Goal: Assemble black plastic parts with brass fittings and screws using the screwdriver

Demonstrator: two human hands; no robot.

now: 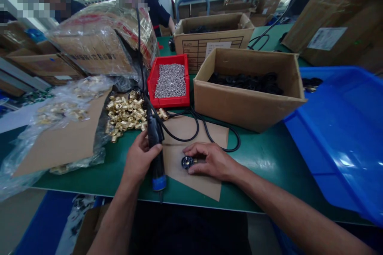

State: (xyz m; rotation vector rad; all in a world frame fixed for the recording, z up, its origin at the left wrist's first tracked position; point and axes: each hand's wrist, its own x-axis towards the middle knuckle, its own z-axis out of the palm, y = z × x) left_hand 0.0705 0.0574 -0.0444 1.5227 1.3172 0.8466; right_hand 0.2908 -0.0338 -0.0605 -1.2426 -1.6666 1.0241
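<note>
My left hand [139,159] is wrapped round a black electric screwdriver [155,159] with a blue collar. Its bit points down past the table's front edge, and a cable runs up from its top. In my right hand [211,161], between thumb and fingers, is a small round black part [187,162] with a brass piece at its side. That part is just above or on a flat piece of cardboard [206,185]; I cannot tell whether it touches. Brass fittings [125,113] lie heaped beyond my left hand. Small silver pieces fill a red bin [154,101] behind the screwdriver.
An open cardboard box [233,107] with black parts stands beyond my right hand, another box [191,46] behind it. A blue tub [335,127] is at right. Bagged fittings [62,111] lie left. The black cable [185,139] loops across the table. Two people are across the table.
</note>
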